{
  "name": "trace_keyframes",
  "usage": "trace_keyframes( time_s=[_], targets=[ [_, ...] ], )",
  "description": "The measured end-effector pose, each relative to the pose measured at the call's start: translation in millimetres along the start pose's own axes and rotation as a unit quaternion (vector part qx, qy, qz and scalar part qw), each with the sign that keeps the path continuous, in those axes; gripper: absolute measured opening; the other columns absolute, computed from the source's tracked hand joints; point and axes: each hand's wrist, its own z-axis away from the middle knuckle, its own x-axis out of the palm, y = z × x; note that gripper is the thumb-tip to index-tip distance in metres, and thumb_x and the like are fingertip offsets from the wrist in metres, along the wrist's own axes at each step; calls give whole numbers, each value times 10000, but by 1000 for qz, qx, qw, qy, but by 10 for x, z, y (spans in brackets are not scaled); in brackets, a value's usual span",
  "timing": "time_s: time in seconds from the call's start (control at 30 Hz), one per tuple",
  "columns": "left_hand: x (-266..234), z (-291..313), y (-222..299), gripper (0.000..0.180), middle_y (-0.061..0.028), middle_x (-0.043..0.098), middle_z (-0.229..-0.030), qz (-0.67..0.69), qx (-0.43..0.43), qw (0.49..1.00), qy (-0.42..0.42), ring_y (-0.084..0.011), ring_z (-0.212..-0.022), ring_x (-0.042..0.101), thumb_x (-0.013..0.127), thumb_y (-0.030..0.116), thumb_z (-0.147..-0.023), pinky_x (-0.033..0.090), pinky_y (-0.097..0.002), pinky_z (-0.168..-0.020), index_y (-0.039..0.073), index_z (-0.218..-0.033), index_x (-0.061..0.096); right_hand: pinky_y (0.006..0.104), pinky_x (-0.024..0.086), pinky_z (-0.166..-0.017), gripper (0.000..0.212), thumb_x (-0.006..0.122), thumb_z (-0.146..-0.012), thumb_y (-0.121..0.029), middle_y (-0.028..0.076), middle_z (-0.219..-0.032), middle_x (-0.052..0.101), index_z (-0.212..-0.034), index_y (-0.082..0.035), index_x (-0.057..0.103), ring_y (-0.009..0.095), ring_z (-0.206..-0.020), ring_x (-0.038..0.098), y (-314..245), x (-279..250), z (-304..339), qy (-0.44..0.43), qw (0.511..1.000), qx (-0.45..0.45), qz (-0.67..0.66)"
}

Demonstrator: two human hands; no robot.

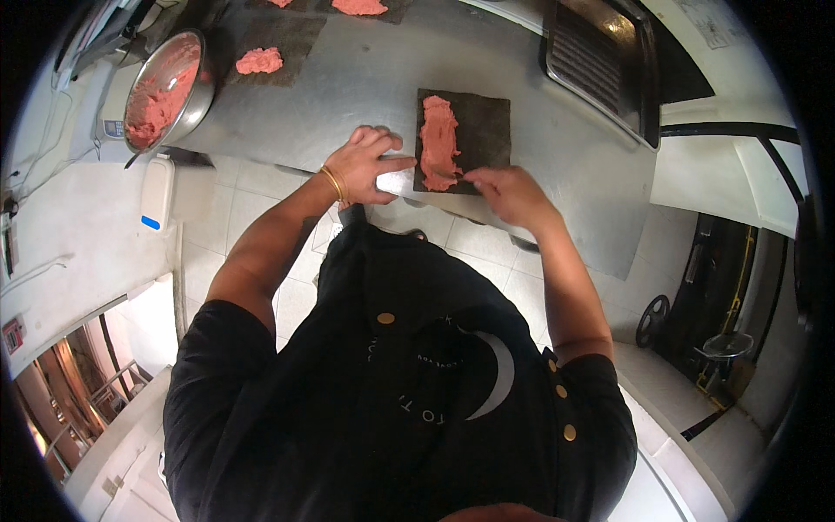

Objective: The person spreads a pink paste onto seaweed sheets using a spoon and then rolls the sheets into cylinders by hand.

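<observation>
A dark rectangular sheet (483, 130) lies on the steel table (374, 78), with a long strip of pink paste (439, 143) along its left side. My left hand (370, 161), with a gold bracelet at the wrist, rests on the table. Its fingers stretch out to the sheet's left edge, beside the paste, and hold nothing. My right hand (513, 193) is at the sheet's near edge, its fingers curled onto the sheet there.
A metal bowl of pink paste (165, 87) stands at the table's far left. Beyond it lie two more dark sheets with pink lumps (261, 61) (358, 7). A metal tray (600, 61) sits at the right. A white device (156, 193) hangs by the table's left end.
</observation>
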Motion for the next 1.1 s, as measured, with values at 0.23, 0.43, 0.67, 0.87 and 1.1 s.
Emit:
trace_keyframes(
  time_s=[0.23, 0.43, 0.67, 0.87, 1.1],
  targets=[
    [13, 11, -20, 762, -76, 575, -1318, 14, 6, 1000, 10, -337, -1337, 480, 902, 429, -615, 374, -503, -1133, 261, -1337, 727, 495, 578, -846, 227, 630, -1018, -142, 209, -1053, 759, -1201, -78, 747, 424, -972, 727, -133, 324, 300, 108, 992, 38, -54],
    [15, 20, -42, 765, -73, 568, -1313, 27, 5, 1000, 10, -333, -1339, 476, 913, 436, -619, 363, -498, -1140, 253, -1338, 726, 495, 582, -872, 252, 607, -1000, -62, 279, -1066, 745, -1218, -15, 725, 454, -985, 728, -483, 679, 412, 168, 978, 97, -75],
    [-13, 10, -64, 734, -74, 565, -1313, 24, 1, 1000, -13, -313, -1350, 464, 888, 455, -665, 343, -489, -1158, 240, -1344, 710, 484, 589, -862, 265, 591, -1011, -68, 280, -1083, 744, -1231, -5, 725, 454, -989, 734, -737, 955, 350, 249, 951, 136, -121],
    [67, 37, -107, 739, -67, 553, -1271, 44, 12, 999, 14, -301, -1323, 480, 879, 498, -682, 355, -517, -1125, 231, -1349, 705, 475, 593, -862, 252, 587, -1045, -117, 279, -1077, 745, -1224, -21, 736, 443, -979, 743, -899, 1172, 327, 261, 940, 197, -97],
    [-5, 7, -130, 870, -103, 561, -1334, 82, 0, 997, -9, -318, -1335, 481, 897, 491, -682, 342, -524, -1143, 115, -1413, 612, 436, 590, -834, 248, 592, -1064, -137, 266, -1026, 751, -1244, -51, 740, 385, -912, 749, -1079, 1336, 288, 289, 920, 246, -93]
  ],
)
